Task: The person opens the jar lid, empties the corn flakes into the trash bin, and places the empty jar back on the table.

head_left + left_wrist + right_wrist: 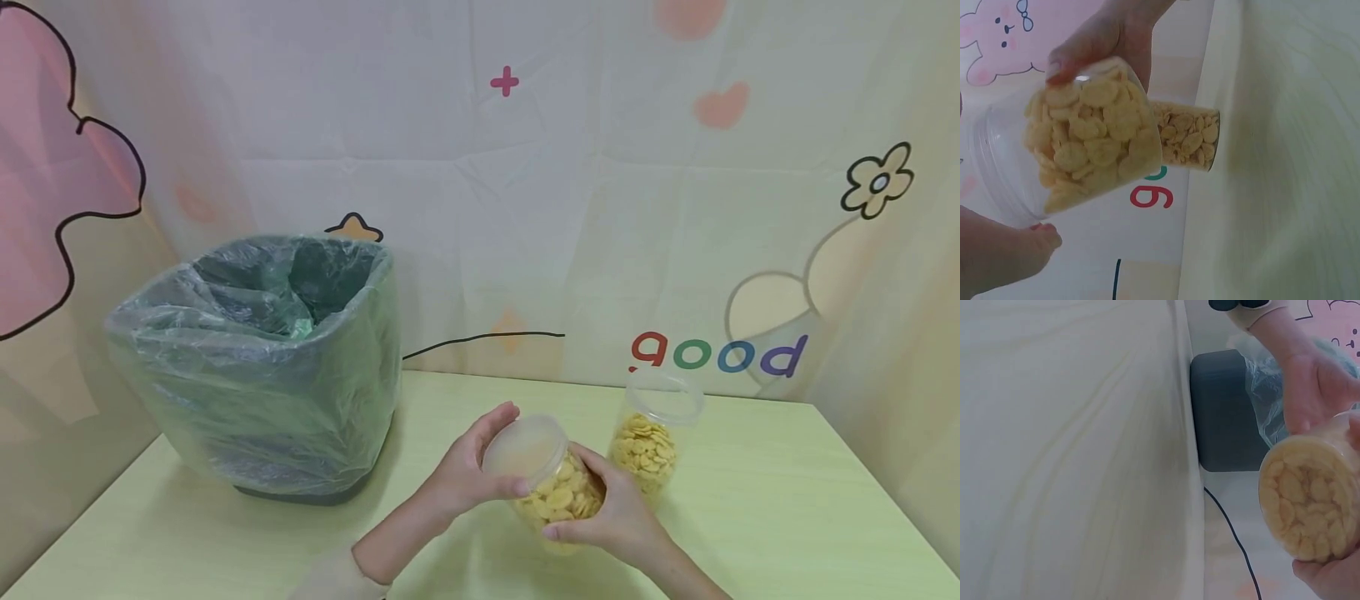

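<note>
Both hands hold a clear plastic jar [558,500] of pale yellow flakes above the table, tilted with its lidded end toward the upper left. My left hand [467,473] grips the frosted lid [522,448], thumb and fingers on opposite edges. Around the lower body curls my right hand [621,518], its thumb across the front. The right wrist view shows the jar's base [1307,500], with flakes pressed against it. Behind the right hand stands a second clear jar [643,446], upright, partly filled with similar flakes; whether it has a lid is hard to tell.
On the left of the table [780,500] stands a bin [330,400] lined with a clear plastic bag. A printed cloth [525,208] hangs along the table's back edge. A dark line [1235,534] runs near the bin in the right wrist view.
</note>
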The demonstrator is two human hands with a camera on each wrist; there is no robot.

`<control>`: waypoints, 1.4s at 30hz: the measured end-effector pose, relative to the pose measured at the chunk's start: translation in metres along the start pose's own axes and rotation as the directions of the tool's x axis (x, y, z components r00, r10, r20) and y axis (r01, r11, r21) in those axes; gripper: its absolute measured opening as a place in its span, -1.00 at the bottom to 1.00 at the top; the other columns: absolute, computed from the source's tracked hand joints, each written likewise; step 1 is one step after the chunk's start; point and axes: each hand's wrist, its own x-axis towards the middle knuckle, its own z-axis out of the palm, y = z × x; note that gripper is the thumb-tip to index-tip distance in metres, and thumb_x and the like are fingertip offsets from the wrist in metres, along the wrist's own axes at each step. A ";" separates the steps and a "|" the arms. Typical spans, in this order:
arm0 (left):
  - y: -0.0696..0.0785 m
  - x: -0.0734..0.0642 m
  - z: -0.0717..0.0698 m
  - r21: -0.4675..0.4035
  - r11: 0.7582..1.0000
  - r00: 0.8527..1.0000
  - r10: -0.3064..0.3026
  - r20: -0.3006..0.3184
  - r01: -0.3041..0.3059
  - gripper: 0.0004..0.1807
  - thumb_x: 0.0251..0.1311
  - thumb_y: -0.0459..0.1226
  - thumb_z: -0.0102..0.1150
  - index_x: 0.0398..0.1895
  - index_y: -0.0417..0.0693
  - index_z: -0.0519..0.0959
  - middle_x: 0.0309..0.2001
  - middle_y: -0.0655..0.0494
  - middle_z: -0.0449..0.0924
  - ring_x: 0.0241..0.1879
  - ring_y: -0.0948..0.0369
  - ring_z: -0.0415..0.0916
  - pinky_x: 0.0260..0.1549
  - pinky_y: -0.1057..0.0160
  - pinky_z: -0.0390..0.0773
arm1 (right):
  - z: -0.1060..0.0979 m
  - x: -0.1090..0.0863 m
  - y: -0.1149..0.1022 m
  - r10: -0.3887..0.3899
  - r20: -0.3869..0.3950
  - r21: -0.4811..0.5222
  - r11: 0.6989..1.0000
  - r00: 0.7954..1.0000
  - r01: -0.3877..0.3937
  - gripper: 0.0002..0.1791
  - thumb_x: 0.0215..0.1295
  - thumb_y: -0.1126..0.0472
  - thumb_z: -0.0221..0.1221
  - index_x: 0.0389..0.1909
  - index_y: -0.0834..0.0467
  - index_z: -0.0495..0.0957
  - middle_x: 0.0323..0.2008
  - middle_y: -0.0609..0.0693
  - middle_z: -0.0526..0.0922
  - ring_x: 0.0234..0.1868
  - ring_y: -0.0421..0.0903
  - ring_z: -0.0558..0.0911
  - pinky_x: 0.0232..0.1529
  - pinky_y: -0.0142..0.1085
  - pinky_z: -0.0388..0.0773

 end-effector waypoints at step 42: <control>0.005 -0.002 -0.002 0.067 0.992 0.994 0.105 0.019 -0.106 -0.08 -0.22 -0.12 0.44 0.27 -0.17 0.23 0.18 -0.07 0.32 0.00 0.12 0.36 -0.10 0.16 0.45 | 0.000 -0.006 -0.007 -0.087 0.052 0.038 0.996 0.995 0.085 -0.11 -0.25 0.28 0.45 0.21 0.29 0.27 -0.04 0.18 0.49 -0.18 -0.16 0.50 -0.21 -0.34 0.46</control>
